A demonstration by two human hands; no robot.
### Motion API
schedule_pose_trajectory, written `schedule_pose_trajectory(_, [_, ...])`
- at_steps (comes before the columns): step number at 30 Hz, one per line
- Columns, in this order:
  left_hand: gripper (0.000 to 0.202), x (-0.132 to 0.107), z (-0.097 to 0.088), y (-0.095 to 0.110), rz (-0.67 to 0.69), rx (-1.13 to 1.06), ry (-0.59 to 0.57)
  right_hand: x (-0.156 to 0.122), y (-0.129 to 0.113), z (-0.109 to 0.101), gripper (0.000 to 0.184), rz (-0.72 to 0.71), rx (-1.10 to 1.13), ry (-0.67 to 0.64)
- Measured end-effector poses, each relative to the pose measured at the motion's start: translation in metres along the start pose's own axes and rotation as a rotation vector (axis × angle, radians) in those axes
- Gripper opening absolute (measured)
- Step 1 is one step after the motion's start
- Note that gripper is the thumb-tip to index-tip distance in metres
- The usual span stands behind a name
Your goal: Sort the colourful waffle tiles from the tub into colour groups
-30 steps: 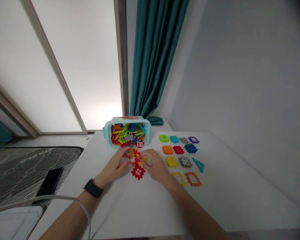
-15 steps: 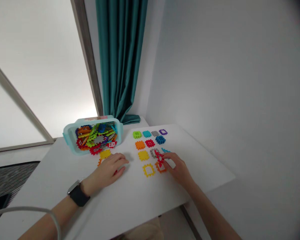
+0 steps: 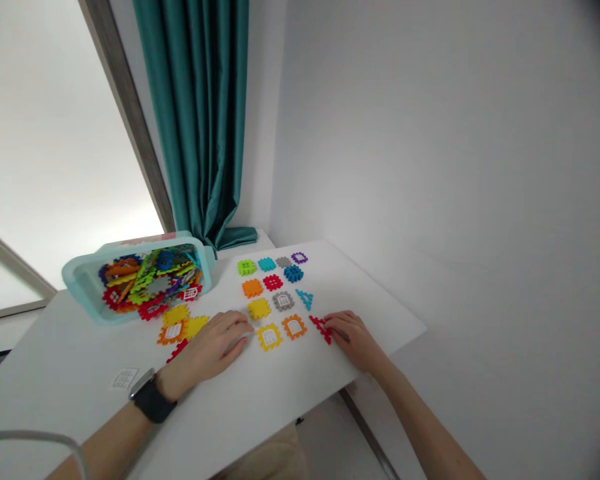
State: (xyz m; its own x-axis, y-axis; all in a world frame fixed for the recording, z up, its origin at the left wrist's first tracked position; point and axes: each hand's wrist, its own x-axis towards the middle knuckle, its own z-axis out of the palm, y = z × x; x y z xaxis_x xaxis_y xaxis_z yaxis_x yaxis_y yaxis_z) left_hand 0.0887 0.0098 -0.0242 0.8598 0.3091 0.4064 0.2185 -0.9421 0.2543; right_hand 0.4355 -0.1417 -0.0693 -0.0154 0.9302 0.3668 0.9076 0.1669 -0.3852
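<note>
My right hand [image 3: 353, 339] is low over the table at the right end of the front row, its fingers closed on the edge of a red triangular toothed piece [image 3: 321, 329] lying on the tabletop. Just behind that is a blue triangular piece [image 3: 305, 299]. To its left lie an orange window-frame piece [image 3: 294, 327] and a yellow window-frame piece [image 3: 269, 337]. My left hand [image 3: 220, 343], a watch on its wrist, rests on the table beside the yellow frame, with loosely bent fingers and the thumb apart. It partly covers a red piece [image 3: 178, 350].
A pale blue tub [image 3: 83, 280] full of colourful toothed pieces stands at the left. Loose yellow pieces [image 3: 176, 314] lie before it, and a white window grid [image 3: 125, 379] lies near my watch. Several square pieces form rows behind, including a grey frame [image 3: 283, 301]. A wall is on the right.
My right hand has moved the red triangular piece from above the grey and orange frames down to the table, right of the orange frame. The camera view has turned right. My left hand stays on the table.
</note>
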Motion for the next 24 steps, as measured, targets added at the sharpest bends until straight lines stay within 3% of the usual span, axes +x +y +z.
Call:
schedule_pose_trajectory(7, [0.021,-0.009,0.005,-0.007,0.001,0.017,0.036,-0.005,-0.01,-0.004,0.036,0.087,0.036,0.04])
schedule_pose_trajectory(12, [0.023,-0.009,0.005,-0.01,-0.001,0.017,0.015,-0.006,-0.024,-0.011,0.043,0.04,-0.038,-0.075])
schedule_pose_trajectory(24, [0.023,-0.007,0.0,-0.001,-0.013,0.02,-0.014,-0.005,-0.019,-0.005,0.034,0.027,-0.086,-0.045])
